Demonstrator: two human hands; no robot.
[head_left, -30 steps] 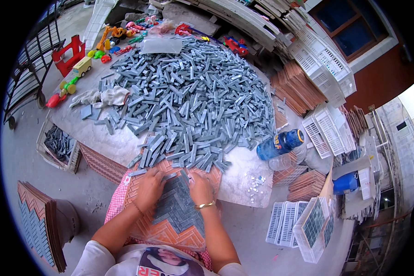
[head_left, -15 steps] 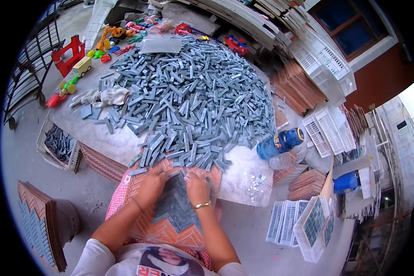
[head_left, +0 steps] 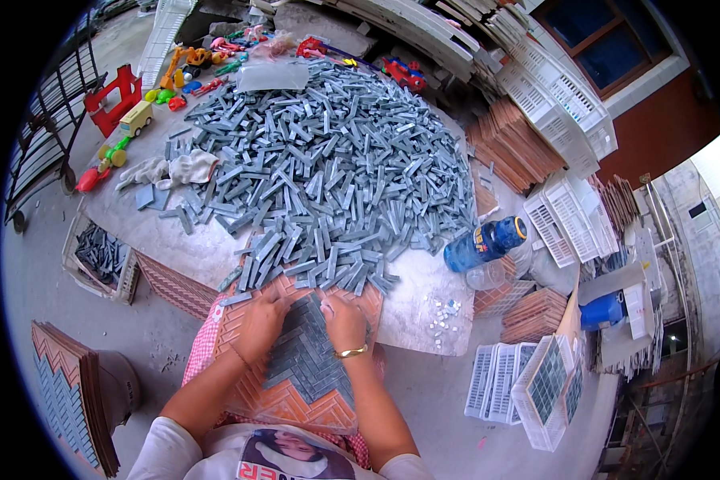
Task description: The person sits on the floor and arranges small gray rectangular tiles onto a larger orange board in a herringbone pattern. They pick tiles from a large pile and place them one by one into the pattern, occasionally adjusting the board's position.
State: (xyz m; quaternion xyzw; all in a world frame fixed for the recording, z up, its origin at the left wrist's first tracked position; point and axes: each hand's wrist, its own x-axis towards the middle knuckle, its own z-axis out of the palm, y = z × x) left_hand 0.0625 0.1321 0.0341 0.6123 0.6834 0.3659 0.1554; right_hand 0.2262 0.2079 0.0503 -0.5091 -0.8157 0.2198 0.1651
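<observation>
An orange herringbone-patterned tray (head_left: 320, 414) lies tilted at my lap. Dark grey strip tiles (head_left: 302, 352) fill its middle in a zigzag. My left hand (head_left: 262, 322) rests at the upper left of the laid tiles, its fingers curled and pointing toward the tray's far end. On the tiles' upper right side, my right hand (head_left: 346, 324) wears a gold bracelet (head_left: 350, 352) and has its fingers bent together. The fingertips are partly hidden, so anything in them does not show clearly. Loose grey strips (head_left: 328, 264) lie just beyond both hands.
A large heap of grey strips (head_left: 320, 160) covers the table (head_left: 432, 312). White gloves (head_left: 168, 170) and plastic toys (head_left: 136, 118) lie left. A blue bottle (head_left: 484, 244) and white tile bits (head_left: 444, 316) are right. Stacked trays (head_left: 76, 392) and crates (head_left: 500, 384) stand around.
Grey strips that showed by my fingertips at the tray's far end no longer stick out there. My hands have shifted only slightly. The view has moved a little.
</observation>
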